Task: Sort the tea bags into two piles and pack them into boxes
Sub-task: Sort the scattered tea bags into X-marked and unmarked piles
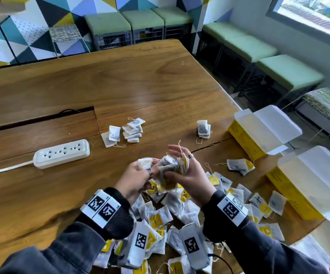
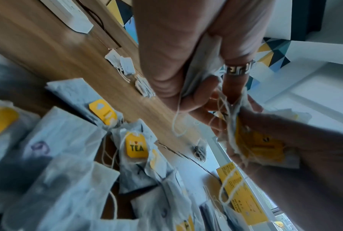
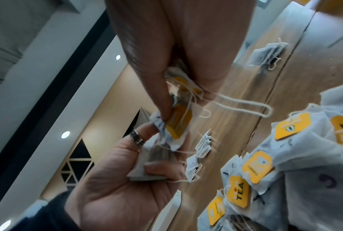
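sorting step, mid-way by our reckoning. both hands up over the brown wooden table point(image 1: 120, 80). our right hand point(image 1: 188, 175) cradles a bunched wad of white paper tea bags with yellow tags point(image 1: 175, 167), thumb and curled fingers clamped round it, strings dangling. our left hand point(image 1: 134, 178) pinches one white tea bag point(image 1: 145, 162) at the wad's left edge, thumb on top, ringed finger beneath; the left wrist view shows its fingers curled tight on paper.

two sorted piles lie farther out: a stack of white bags at table centre point(image 1: 129, 130) and a smaller stack to its right point(image 1: 203, 129), well apart. the big unsorted heap of yellow-tagged bags point(image 1: 172, 218) sprawls under our wrists. two open yellow cardboard boxes point(image 1: 245, 139) sit at the right edge; we cannot tell whether anything is inside them, so packing looks not yet begun.

next move, as we judge it: peel the pinched bag free without dragging its neighbours by the tangled strings, read its mark, carry it to the matching pile. marks are too blurred here to name.

white power strip point(image 1: 61, 153) rests left of the piles.
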Motion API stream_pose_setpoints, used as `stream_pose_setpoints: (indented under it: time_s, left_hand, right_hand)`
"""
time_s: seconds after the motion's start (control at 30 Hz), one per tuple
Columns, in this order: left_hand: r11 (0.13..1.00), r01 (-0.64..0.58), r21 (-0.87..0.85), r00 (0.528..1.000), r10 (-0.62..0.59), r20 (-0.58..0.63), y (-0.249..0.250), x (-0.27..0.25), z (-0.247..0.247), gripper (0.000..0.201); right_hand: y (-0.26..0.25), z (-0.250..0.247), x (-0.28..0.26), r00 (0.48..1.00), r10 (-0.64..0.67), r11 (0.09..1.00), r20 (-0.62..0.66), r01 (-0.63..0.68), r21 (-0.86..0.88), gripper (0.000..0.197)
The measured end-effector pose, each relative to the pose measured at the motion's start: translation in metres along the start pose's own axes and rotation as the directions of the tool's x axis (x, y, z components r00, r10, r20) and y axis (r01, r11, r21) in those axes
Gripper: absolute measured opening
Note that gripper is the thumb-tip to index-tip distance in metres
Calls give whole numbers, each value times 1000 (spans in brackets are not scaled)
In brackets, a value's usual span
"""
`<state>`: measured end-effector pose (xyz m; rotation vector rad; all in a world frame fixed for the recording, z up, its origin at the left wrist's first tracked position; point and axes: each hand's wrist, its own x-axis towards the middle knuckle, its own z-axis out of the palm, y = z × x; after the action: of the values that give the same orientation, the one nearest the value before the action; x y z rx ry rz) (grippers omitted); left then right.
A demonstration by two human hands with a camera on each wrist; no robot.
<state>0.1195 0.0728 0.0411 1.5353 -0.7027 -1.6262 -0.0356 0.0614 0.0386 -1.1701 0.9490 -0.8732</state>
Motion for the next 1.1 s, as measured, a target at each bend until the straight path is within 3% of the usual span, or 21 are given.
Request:
stream_pose_setpoints:
  time_s: [0.13,0.2,0.3,0.4,0.47,0.57,0.63,0.73,0.8,0.87,0.93,1.03,1.1]
  left_hand:
    - [996,18,-90,995,-9,100,-2,1,9,17]
    - [986,72,-153,983,-44,178,2,1,11,19]
    - [951,190,-245,948,-112,299,12,5,4,27]
    - [945,254,-206,957,-214,195,20,20,-12,29]
    - [976,217,-34,972,-213,96,25,31,-23,37]
    - [971,95,218,995,-85,-54,33,52,-35,49]
    - [946,1,323,989,47,-140,37,71,-43,55]
    - [854,-64,516,975,163,-150,37,92,-55,58]
    - [715,-55,696,978,179,-106,34,95,-64,67]
    - [593,-73,802,974,216,-72,29,93,-72,77]
    - [508,-95,856,965,260,-47,24,82,-75,74]
    - [415,-119,902,969,247,15,12,58,-74,50]
    - [376,-183,908,973,202,112,-1,45,-75,44]
  right_hand:
    - [4,-8,-1,992,115,988,53,-120,97,49]
    - [3,-13,-2,988,152,986,17,-153,62,30]
    - [-1,-33,3,976,201,979,-79,-199,35,22]
    - [-7,-66,18,942,273,961,-194,-276,15,21]
    - [-8,-90,36,917,289,943,-276,-322,-80,15]
    - [1,-120,73,888,278,866,-365,-396,-304,9]
    - [7,-134,94,870,251,840,-425,-414,-350,29]
    - [8,-145,112,853,218,843,-474,-409,-349,53]
    - [4,-145,112,844,182,786,-504,-433,-442,61]
    - [-1,-140,105,848,137,686,-512,-453,-569,62]
    - [-4,-124,90,860,69,603,-506,-440,-665,52]
    - [2,-98,67,943,-32,596,-330,-247,-764,29]
    - [8,-80,52,994,33,592,-102,-102,-799,28]
